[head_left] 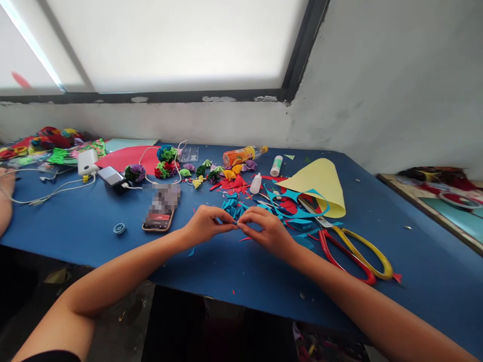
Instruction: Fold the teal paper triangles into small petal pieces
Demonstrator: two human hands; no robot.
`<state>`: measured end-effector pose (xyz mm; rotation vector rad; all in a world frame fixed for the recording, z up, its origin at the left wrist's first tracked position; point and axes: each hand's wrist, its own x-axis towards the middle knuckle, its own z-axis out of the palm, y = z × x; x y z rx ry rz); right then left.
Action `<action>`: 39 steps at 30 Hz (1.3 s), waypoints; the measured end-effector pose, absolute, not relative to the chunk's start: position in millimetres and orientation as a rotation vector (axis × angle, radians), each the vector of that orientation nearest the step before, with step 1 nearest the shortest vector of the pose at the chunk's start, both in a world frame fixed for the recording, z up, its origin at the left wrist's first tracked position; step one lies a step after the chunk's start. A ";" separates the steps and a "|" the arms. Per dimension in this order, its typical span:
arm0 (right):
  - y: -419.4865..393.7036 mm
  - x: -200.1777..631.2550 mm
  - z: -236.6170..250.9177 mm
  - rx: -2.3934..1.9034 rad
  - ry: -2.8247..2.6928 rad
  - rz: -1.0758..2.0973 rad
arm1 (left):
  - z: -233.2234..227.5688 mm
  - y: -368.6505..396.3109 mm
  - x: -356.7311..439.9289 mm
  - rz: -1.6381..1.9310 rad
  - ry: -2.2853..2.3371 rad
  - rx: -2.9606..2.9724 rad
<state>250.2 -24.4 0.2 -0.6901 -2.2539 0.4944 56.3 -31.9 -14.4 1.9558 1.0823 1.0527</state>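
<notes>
A small piece of blue paper (237, 222) sits pinched between the two hands, low over the middle of the blue table (433, 261), so little of it showing that its shape cannot be told. The left hand (206, 224) has its fingers (222, 217) curled in and pressed on the piece from the left; the right hand (266, 229) meets it from the right, its fingers (249, 217) bent and closed on the same piece, so that the tips of both hands touch. Just behind the hands lies a heap of blue paper scraps (231, 203), and beyond it red paper scraps (234, 183). To the right of the right hand lie blue cut-out strips (298, 213), and near them the scissors (350, 251) with one red and one yellow handle. A yellow paper cone (320, 183) lies behind the scissors. Left of the left hand a phone (158, 219) lies flat, with a small round blue thing (119, 228) further left. Farther back are small folded paper flowers (166, 161), a small white glue bottle (255, 183), an orange bottle (241, 155) on its side, a white charger (87, 162) with its cables, and a red sheet (128, 157).
</notes>
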 end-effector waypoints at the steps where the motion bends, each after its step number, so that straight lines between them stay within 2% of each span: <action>1: -24.1 250.0 0.5 -0.681 -2.268 0.511 | -14.4 -32.3 56.5 1.046 1.090 1.948; 13: -27.8 247.9 -4.9 -0.599 -2.347 0.623 | -18.0 -35.1 58.9 0.938 1.004 1.928; 28: -12.3 249.6 -9.4 -0.832 -1.991 0.581 | -14.1 -23.4 52.9 1.080 1.033 1.938; 31: -24.0 245.5 1.3 -0.749 -1.841 0.678 | -14.4 -22.2 52.6 1.103 1.066 1.937; 35: -72.5 241.0 46.5 -0.450 -1.807 0.819 | -16.9 -21.9 52.8 1.095 1.140 1.877; 39: -134.9 243.6 78.0 -0.281 -1.982 1.250 | -21.5 -18.9 51.0 1.095 1.168 1.795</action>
